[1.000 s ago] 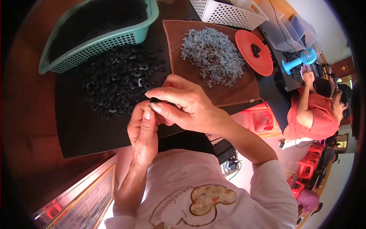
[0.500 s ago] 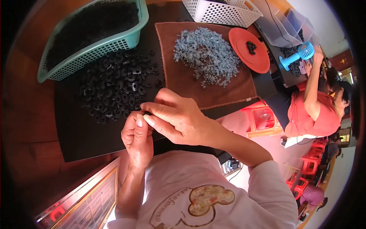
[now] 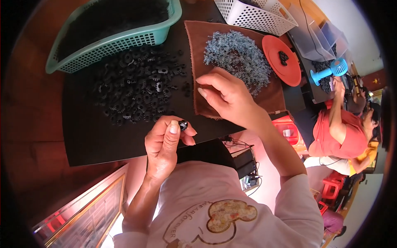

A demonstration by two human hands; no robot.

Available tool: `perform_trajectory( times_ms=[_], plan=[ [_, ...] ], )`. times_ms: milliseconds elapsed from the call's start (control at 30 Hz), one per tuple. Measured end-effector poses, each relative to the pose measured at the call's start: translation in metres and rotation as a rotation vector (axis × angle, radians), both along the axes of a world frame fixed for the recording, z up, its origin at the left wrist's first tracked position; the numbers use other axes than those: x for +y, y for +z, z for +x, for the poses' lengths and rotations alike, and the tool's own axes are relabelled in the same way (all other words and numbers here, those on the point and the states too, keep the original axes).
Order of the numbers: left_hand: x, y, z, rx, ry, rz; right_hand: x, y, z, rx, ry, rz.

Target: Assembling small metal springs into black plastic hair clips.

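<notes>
My left hand point(image 3: 163, 144) is closed on a small black plastic part point(image 3: 183, 125), pinched between thumb and forefinger near the table's front edge. Over the brown cloth point(image 3: 201, 101), my right hand point(image 3: 229, 97) is raised with thumb and forefinger slightly apart and nothing visible between them. Just beyond it lies a heap of small silvery coil springs point(image 3: 237, 51), partly hidden by this hand. To the left, a pile of black toothed plastic pieces point(image 3: 136, 87) is spread on the dark table point(image 3: 87, 144).
A green basket point(image 3: 111, 46) full of black pieces stands at far left. A white perforated basket point(image 3: 256, 18) is at the back. The red plate point(image 3: 275, 66) holds a few black pieces. At right are a blue fan point(image 3: 328, 71), clear bins point(image 3: 308, 35) and a co-worker in red point(image 3: 339, 132).
My right hand has parted from the left and moved right, to the cloth by the springs. My left hand keeps the black part, now in plain sight. The whole view has shifted slightly.
</notes>
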State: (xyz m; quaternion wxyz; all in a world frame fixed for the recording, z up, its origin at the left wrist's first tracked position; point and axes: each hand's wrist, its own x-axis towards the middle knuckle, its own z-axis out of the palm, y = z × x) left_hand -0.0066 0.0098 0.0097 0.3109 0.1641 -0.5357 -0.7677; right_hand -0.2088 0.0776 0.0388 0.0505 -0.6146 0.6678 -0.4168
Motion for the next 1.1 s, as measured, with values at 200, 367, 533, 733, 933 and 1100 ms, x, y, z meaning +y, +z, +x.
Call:
perform_trajectory(
  times_ms=[200, 367, 533, 733, 933, 1100],
  plan=[
    [0.000, -0.001, -0.001, 0.012, -0.002, -0.025, -0.002, 0.019, -0.028, 0.072, -0.023, -0.009],
    [-0.001, -0.002, 0.000, -0.004, -0.025, -0.091, 0.031, 0.017, -0.041, 0.171, -0.049, 0.225],
    [-0.002, -0.002, 0.000, -0.003, -0.029, -0.105, 0.041, 0.015, -0.046, 0.246, -0.095, 0.287],
    [0.000, -0.001, -0.001, -0.029, -0.018, -0.086, 0.031, 0.020, -0.031, 0.298, -0.066, 0.315],
    [0.001, -0.001, -0.003, -0.021, -0.018, -0.102, 0.034, 0.015, -0.044, 0.336, -0.094, 0.335],
    [0.000, -0.002, -0.003, -0.033, -0.019, -0.106, 0.031, 0.019, -0.034, 0.358, -0.003, 0.378]
  ],
)
